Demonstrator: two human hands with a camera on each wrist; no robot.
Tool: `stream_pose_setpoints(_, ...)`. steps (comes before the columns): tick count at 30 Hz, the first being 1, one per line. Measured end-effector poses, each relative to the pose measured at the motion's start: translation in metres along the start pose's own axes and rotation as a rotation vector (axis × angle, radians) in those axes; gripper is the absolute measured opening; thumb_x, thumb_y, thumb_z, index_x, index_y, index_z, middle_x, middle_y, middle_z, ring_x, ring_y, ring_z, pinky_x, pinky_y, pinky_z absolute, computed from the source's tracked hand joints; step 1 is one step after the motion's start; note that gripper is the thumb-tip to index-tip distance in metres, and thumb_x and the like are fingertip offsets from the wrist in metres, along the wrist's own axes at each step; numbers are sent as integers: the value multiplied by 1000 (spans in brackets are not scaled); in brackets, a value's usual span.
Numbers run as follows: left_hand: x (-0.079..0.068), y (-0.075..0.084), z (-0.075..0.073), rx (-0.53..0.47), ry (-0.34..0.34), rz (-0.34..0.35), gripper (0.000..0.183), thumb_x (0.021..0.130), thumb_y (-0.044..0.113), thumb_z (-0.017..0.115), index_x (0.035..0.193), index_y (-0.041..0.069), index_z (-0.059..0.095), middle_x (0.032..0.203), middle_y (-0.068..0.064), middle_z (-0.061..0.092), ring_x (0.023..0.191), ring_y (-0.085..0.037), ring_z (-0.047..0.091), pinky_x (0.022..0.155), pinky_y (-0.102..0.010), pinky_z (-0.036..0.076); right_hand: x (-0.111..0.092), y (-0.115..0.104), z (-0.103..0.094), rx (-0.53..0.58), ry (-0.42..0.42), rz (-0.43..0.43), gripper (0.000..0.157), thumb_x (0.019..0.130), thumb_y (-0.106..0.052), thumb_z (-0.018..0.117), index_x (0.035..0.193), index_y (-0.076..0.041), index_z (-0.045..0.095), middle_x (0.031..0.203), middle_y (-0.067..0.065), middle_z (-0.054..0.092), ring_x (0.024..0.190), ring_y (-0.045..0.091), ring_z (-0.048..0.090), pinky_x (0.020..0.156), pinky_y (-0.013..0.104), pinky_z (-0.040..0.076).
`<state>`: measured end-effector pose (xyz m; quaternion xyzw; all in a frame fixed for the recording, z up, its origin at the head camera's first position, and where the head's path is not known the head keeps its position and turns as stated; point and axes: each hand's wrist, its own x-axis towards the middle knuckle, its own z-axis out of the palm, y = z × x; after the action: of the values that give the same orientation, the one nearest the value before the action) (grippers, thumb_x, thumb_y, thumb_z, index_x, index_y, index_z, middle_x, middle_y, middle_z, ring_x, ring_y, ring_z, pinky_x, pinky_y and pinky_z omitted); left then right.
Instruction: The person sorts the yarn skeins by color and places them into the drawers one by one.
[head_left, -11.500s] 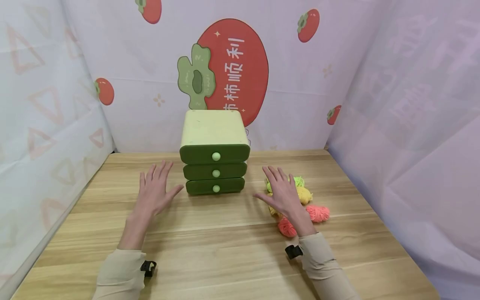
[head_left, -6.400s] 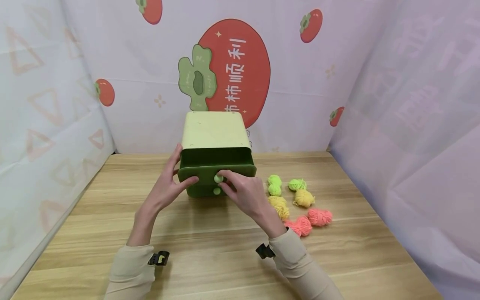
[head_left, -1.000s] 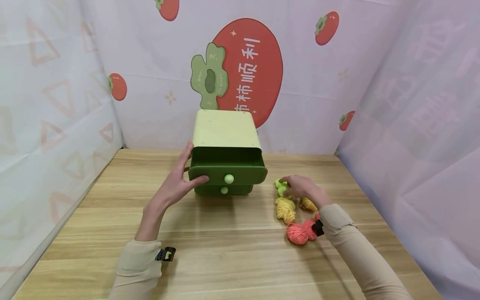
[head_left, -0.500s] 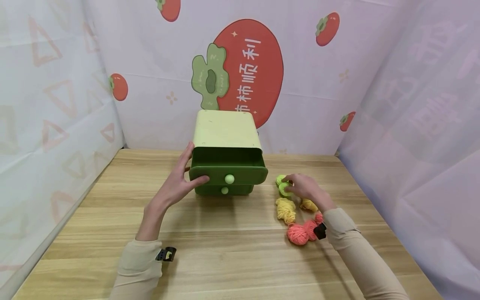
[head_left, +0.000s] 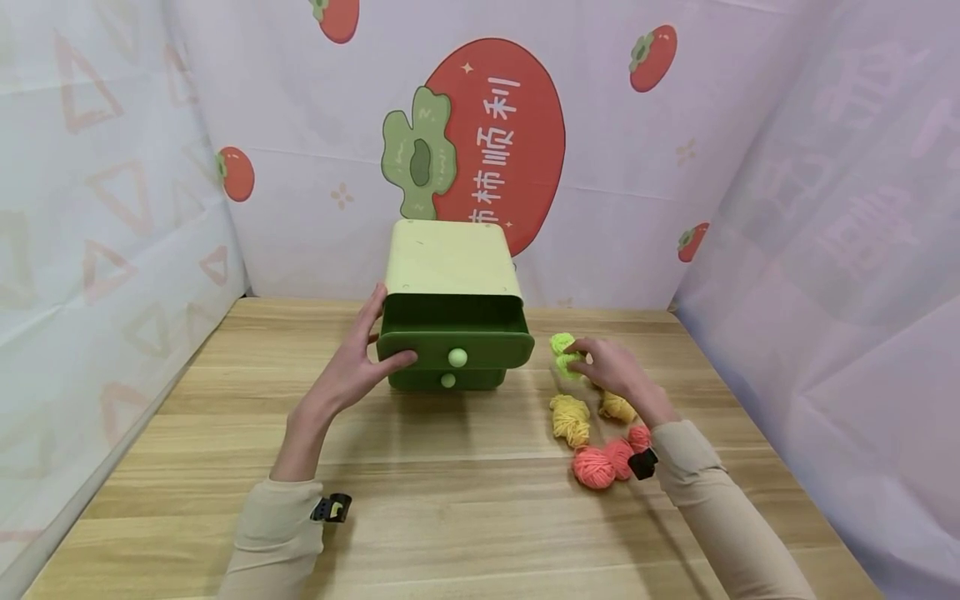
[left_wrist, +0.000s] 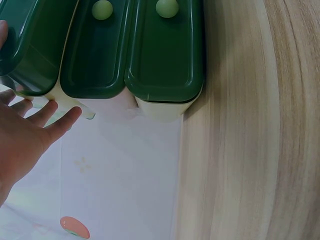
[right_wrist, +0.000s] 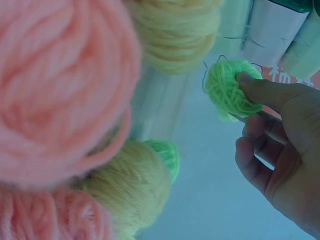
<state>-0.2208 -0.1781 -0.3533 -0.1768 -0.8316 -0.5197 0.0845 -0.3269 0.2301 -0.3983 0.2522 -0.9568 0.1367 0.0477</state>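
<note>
My right hand (head_left: 611, 367) pinches a bright green yarn ball (right_wrist: 231, 90) between thumb and fingers, lifted off the table at the right. My left hand (head_left: 348, 367) rests against the left side of a small cream cabinet (head_left: 453, 258) with green drawers. Its thumb touches the front of the pulled-out top drawer (head_left: 420, 352), and the other fingers lie spread along the side. No contents show in that drawer. The bottom drawer (left_wrist: 165, 55) is closed; in the head view the pulled-out drawer hides the middle one.
On the wooden table (head_left: 420, 517), yellow yarn balls (head_left: 571, 419) and pinkish-red yarn balls (head_left: 594, 467) lie under and near my right forearm. Another green yarn ball (right_wrist: 165, 156) sits behind a yellow one. Fabric walls (head_left: 300, 100) stand around the back and sides.
The top drawer was pulled out by my right hand, which then moved right to the yarn. In the last second it has raised the green ball. My left hand has stayed at the cabinet.
</note>
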Motion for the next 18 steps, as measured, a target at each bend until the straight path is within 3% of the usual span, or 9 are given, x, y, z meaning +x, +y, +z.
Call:
stream_pose_setpoints(7, 0, -2, 0, -2, -1, -7, 100, 91, 20, 73, 162, 17, 2, 169, 0, -2, 155, -27, 11, 119, -57, 28, -2, -9, -9, -24, 112, -42, 21, 90, -23, 74, 107, -12, 75, 93, 4, 75, 77, 18, 68, 68, 43, 55)
stream_pose_setpoints(18, 0, 2, 0, 8, -3, -6, 101, 91, 20, 74, 161, 15, 3, 169, -3, -2, 155, -27, 10, 119, -58, 29, -6, -23, -24, -23, 202, -57, 19, 89, -25, 75, 105, -14, 76, 89, 3, 74, 61, 10, 56, 54, 30, 45)
